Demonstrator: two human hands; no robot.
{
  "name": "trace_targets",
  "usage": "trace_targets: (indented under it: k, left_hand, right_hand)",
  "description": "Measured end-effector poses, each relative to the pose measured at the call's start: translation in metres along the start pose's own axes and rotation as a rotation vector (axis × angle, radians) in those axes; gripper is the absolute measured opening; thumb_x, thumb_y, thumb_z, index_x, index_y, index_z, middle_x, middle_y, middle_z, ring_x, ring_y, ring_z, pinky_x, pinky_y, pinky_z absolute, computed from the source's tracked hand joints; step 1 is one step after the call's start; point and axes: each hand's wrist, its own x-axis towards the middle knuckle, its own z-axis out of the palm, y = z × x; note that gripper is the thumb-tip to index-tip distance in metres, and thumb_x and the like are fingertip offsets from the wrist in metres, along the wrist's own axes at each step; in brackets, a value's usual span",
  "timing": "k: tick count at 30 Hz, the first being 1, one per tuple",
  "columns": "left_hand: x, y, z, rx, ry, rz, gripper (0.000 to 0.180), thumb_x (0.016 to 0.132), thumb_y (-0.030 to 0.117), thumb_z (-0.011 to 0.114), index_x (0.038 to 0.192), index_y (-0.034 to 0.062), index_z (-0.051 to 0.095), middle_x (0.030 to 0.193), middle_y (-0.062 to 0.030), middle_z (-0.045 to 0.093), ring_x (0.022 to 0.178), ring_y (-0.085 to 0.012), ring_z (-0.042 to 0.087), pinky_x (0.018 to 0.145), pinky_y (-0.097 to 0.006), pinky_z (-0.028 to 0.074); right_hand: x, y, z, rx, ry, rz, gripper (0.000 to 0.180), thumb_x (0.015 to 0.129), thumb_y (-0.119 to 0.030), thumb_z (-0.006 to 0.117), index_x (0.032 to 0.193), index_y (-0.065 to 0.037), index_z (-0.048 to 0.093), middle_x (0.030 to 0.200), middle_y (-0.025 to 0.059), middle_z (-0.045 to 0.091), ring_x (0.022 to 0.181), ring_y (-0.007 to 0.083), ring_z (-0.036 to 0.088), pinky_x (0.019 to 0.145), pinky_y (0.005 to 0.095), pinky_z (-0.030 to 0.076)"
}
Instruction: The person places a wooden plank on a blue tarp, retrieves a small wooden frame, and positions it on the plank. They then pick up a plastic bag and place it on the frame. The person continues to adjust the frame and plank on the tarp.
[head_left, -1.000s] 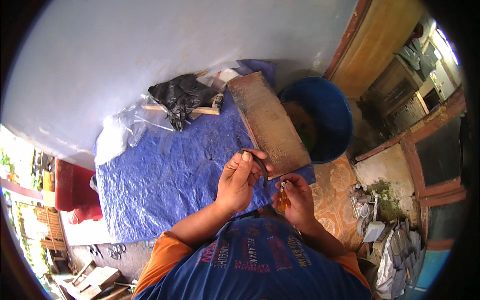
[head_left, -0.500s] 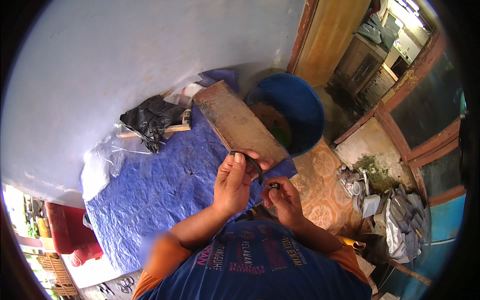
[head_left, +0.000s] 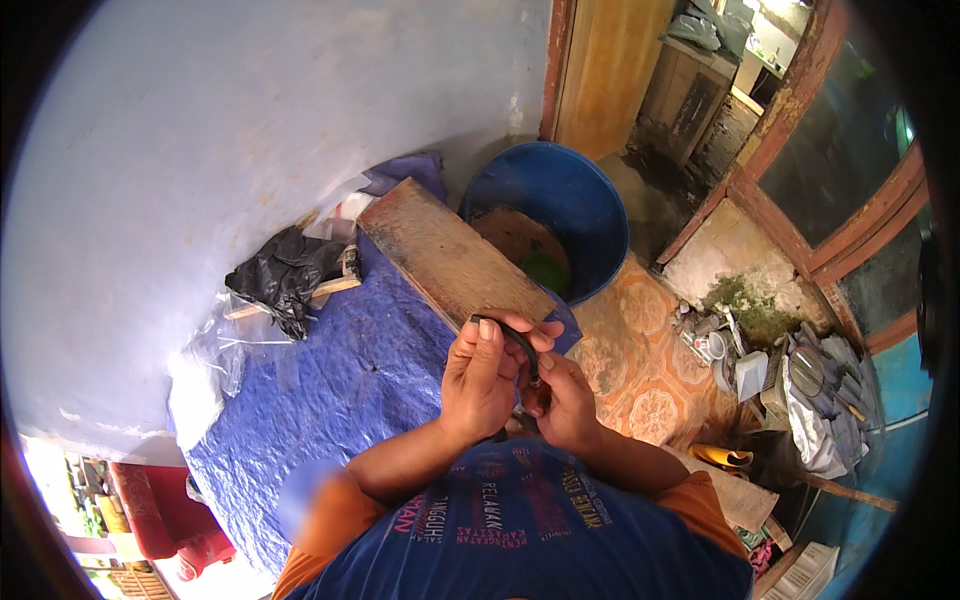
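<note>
Left hand [head_left: 480,385]: raised in front of the chest, thumb and fingers pinched together on a thin dark curved strip [head_left: 515,340], which looks like a band or short length of tubing; its exact kind cannot be told.
Right hand [head_left: 562,400]: pressed against the left, fingers curled shut around the lower end of the same strip; a small orange-brown piece shows between the palms, too hidden to name.
Strip, position: held in the air between both hands, arching over the near end of the wooden plank [head_left: 450,262], not resting on it.
Change since a second ago: the hands sat lower and slightly apart, the right one holding the orange piece alone; now both have closed together on the strip and bent it into an arc.
Meaning, judged: the work has moved from picking up to fitting or bending the strip by hand.
Plank: lies aslant across a blue tarpaulin [head_left: 330,390], unchanged.
Blue bucket [head_left: 585,195]: just beyond the plank's end.
Black plastic bag [head_left: 285,275]: on the tarpaulin, left, well apart from the hands.
</note>
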Motion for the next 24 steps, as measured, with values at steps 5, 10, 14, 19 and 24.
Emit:
trace_targets:
  k: [5,10,14,19,24]
  left_hand:
    - [-0.001,-0.002,0.000,0.018,-0.015,0.017,0.031,0.108,0.026,0.035,0.114,0.0025,0.054,0.097,-0.0164,0.066,0.112,-0.0334,0.062,0.106,-0.050,0.043]
    - [0.000,-0.002,-0.002,0.038,-0.033,0.033,0.031,0.108,0.027,0.035,0.114,0.0029,0.053,0.098,-0.0167,0.065,0.112,-0.0329,0.061,0.107,-0.051,0.042]
    - [-0.002,0.001,-0.003,0.011,-0.003,0.010,0.031,0.108,0.027,0.035,0.114,0.0029,0.052,0.097,-0.0167,0.065,0.113,-0.0329,0.060,0.107,-0.051,0.041]
    - [0.000,0.001,-0.005,0.021,-0.008,0.031,0.031,0.108,0.028,0.035,0.113,0.0026,0.052,0.098,-0.0169,0.065,0.112,-0.0325,0.060,0.108,-0.052,0.040]
    - [0.001,-0.001,-0.008,0.044,-0.018,0.043,0.031,0.108,0.027,0.035,0.113,0.0019,0.052,0.099,-0.0170,0.065,0.112,-0.0321,0.061,0.109,-0.052,0.039]
  right_hand:
    - [0.000,0.001,0.001,0.110,0.008,-0.015,0.034,0.103,-0.030,0.045,0.119,-0.006,0.062,0.077,-0.0013,0.053,0.060,0.0063,0.045,0.052,0.0213,0.033]
    - [0.003,0.007,-0.001,0.112,0.011,-0.010,0.037,0.102,-0.030,0.044,0.125,-0.005,0.061,0.081,-0.0006,0.055,0.057,0.0070,0.046,0.051,0.0220,0.033]
    - [0.004,0.012,0.001,0.178,0.004,-0.019,0.037,0.103,-0.029,0.044,0.125,-0.005,0.062,0.080,-0.0009,0.056,0.056,0.0066,0.045,0.051,0.0218,0.032]
    - [0.007,0.015,0.004,0.162,-0.031,-0.072,0.035,0.102,-0.029,0.046,0.122,-0.006,0.062,0.076,-0.0027,0.056,0.056,0.0057,0.043,0.051,0.0206,0.031]
    - [0.010,0.013,0.003,0.171,-0.036,-0.021,0.033,0.103,-0.029,0.045,0.120,-0.007,0.063,0.073,-0.0036,0.054,0.057,0.0059,0.045,0.050,0.0203,0.032]
